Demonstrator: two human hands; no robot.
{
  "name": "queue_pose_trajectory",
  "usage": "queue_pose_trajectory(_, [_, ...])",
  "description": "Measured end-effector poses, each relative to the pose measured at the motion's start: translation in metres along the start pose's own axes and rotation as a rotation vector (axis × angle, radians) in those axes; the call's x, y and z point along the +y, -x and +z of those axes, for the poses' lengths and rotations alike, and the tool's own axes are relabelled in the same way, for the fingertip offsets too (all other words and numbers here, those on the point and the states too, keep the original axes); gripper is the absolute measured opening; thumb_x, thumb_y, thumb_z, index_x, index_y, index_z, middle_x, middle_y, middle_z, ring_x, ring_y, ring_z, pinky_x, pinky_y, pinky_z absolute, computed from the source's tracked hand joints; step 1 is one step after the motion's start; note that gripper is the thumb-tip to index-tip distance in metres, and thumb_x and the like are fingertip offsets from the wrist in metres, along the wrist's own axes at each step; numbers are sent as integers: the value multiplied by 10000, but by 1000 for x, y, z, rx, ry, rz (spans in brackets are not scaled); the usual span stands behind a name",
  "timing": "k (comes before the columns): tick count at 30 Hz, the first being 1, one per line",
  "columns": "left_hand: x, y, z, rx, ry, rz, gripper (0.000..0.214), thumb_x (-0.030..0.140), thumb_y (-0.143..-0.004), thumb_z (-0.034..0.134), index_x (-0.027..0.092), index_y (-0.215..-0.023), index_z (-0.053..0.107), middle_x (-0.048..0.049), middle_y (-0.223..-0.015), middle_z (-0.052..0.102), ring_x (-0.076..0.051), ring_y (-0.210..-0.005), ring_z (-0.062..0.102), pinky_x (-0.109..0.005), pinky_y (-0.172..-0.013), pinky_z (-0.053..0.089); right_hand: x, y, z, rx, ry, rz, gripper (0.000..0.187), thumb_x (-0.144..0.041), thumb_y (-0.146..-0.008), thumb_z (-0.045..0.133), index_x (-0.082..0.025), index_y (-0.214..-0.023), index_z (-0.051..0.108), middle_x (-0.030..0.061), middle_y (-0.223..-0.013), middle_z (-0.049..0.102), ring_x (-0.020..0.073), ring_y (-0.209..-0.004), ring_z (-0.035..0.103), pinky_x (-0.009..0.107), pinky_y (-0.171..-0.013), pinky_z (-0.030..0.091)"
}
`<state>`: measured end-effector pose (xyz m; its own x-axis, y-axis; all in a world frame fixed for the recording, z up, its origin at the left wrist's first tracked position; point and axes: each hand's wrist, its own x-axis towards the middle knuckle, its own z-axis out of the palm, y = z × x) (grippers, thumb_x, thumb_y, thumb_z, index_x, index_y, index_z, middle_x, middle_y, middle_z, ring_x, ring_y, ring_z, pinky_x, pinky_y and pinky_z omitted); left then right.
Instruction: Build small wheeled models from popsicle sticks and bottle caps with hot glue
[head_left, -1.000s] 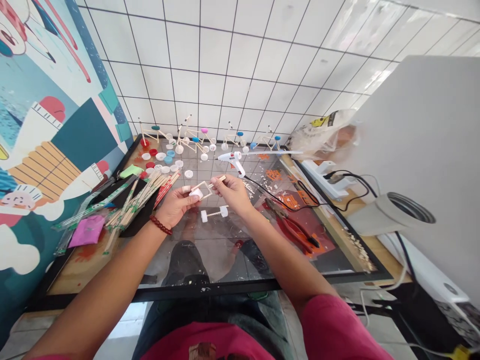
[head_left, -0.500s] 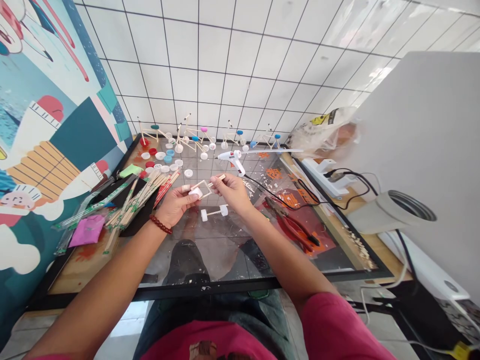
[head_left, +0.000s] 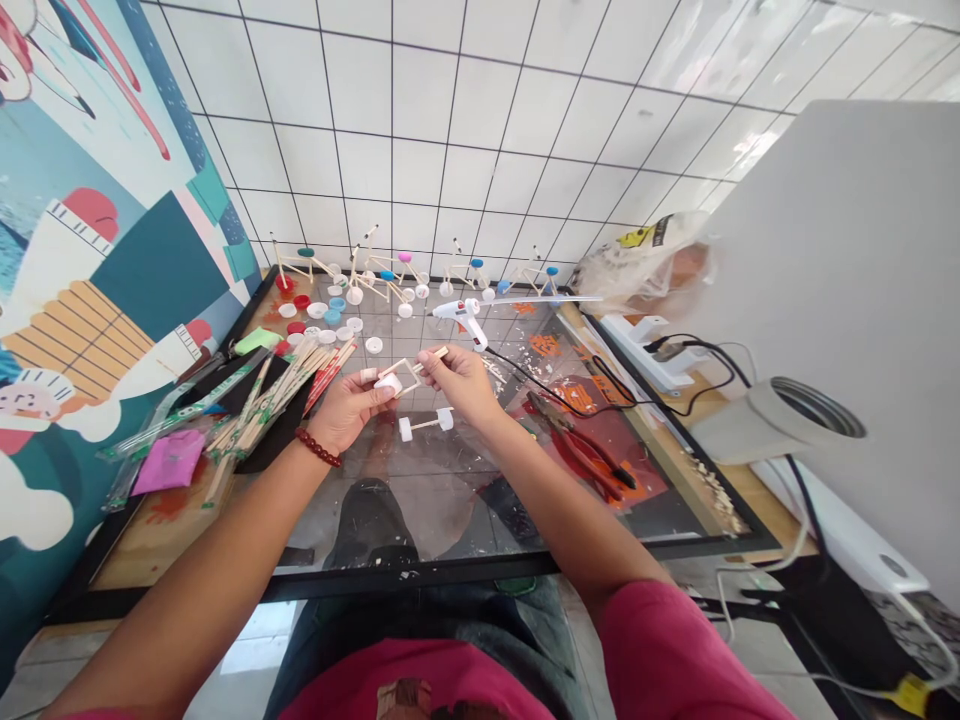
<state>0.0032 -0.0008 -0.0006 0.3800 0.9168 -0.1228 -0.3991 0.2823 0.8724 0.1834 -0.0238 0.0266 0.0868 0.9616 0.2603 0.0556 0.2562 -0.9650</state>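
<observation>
Both my hands hold a small wooden stick frame point(head_left: 409, 374) with a white bottle cap above the glass table top point(head_left: 450, 500). My left hand point(head_left: 349, 407), a bead bracelet at its wrist, grips the frame's cap end with closed fingers. My right hand point(head_left: 459, 380) pinches the frame's other end, where a stick tip pokes out. Just below the hands a stick axle with two white caps point(head_left: 425, 424) lies on the glass.
A white glue gun point(head_left: 466, 316) lies behind the hands, its black cord running right. Finished stick-and-cap models point(head_left: 390, 275) line the tiled wall. Loose caps point(head_left: 322, 318), chopstick packets point(head_left: 270, 400), red pliers point(head_left: 592, 455), a power strip point(head_left: 651, 350) and a plastic bag point(head_left: 652, 262) surround them.
</observation>
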Motion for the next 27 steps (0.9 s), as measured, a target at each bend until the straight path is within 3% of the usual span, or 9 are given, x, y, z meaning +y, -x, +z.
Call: queue_pose_trajectory(27, [-1, -2, -3, -18, -25, -1, 292, 177, -565, 873, 147, -820, 735, -15, -771, 705, -128, -688, 651, -253, -666, 538, 0, 1, -1, 0, 12, 15, 462, -648, -716, 675, -189, -700, 627, -1, -646, 604, 112, -593, 527, 247, -572, 445])
